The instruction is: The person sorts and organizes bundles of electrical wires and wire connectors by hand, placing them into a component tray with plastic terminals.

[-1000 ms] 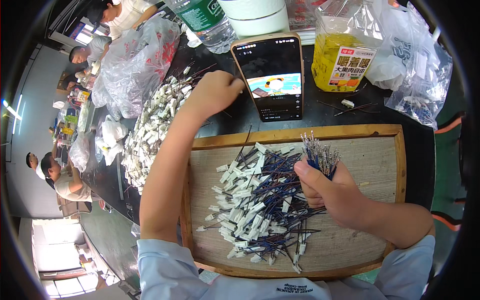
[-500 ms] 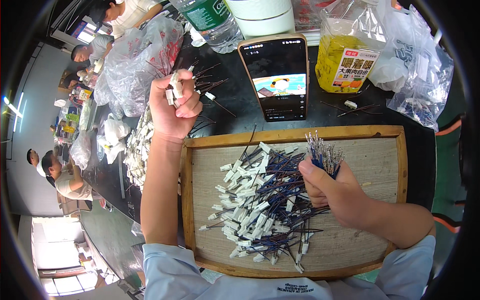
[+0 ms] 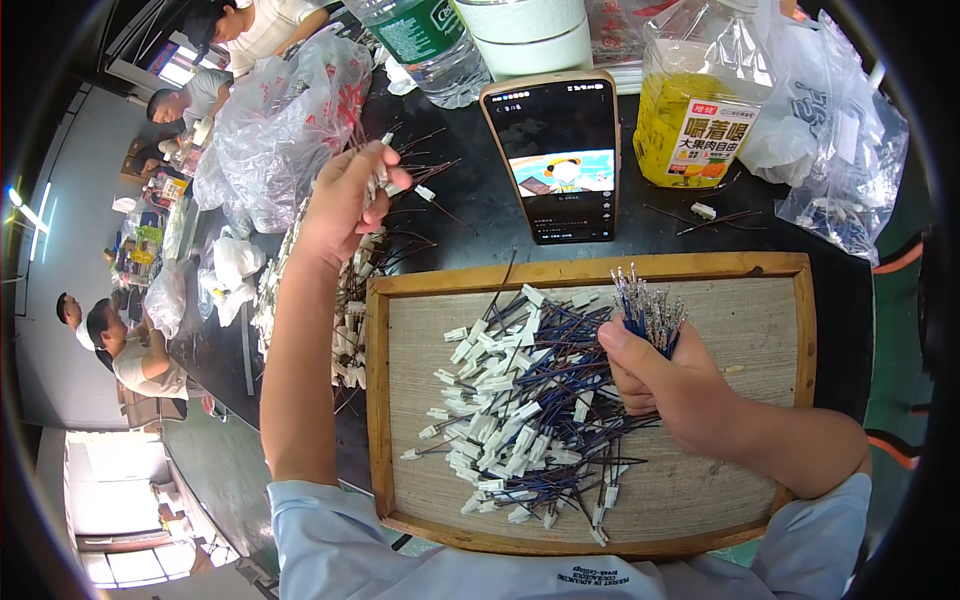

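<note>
My right hand point(image 3: 680, 385) is closed around a bundle of blue wires point(image 3: 648, 310), whose bare metal terminals point up in a cluster. It is over the right part of a wood-framed tray point(image 3: 590, 268). Beneath and left of it, a heap of white plastic connectors point(image 3: 500, 400) with blue and brown wires lies in the tray. Beyond the tray's far left corner, my left hand point(image 3: 350, 200) has its fingers curled, with white connectors point(image 3: 380, 184) partly showing between them. It is over a second pile of wired white connectors point(image 3: 350, 335), which my forearm partly hides.
A phone point(image 3: 555, 160) stands upright behind the tray. Farther back are a water bottle point(image 3: 425, 45), a white container point(image 3: 525, 35) and a jug of yellow drink point(image 3: 695, 110). Plastic bags point(image 3: 280, 130) sit far left. A loose connector point(image 3: 703, 211) lies right of the phone. Other people sit at left.
My left hand has tipped forward over the pile, its fingers turned away, and the forearm has shifted left, showing more connectors beside the tray. The right hand keeps its place with the wires.
</note>
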The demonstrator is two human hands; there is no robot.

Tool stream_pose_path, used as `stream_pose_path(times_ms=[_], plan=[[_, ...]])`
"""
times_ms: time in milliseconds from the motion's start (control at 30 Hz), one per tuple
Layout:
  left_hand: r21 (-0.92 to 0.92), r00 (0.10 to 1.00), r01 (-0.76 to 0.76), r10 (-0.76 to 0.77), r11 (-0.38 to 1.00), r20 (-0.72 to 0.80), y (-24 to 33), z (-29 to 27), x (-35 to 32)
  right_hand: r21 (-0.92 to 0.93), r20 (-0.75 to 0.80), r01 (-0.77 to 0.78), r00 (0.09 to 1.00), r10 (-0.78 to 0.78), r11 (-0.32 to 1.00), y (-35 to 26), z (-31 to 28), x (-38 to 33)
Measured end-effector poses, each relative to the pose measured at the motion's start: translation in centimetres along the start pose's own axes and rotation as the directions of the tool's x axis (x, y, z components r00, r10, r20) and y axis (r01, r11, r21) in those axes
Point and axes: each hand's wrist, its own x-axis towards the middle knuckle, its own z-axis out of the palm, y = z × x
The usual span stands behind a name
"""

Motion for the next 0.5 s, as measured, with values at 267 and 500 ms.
stream_pose_path(times_ms=[267,500], plan=[[0.838,0.773,-0.544,0.366,-0.037,0.518,-1.8,-0.9,0.4,-0.003,-0.005,-0.005,1.000,0.005,1.000,0.0,0.0,0.1],[0.838,0.734,-0.455,0.406,-0.302,0.545,-2.4,-1.1,0.2,0.019,0.002,0.005,1.000,-0.006,1.000,0.1,0.0,0.1]])
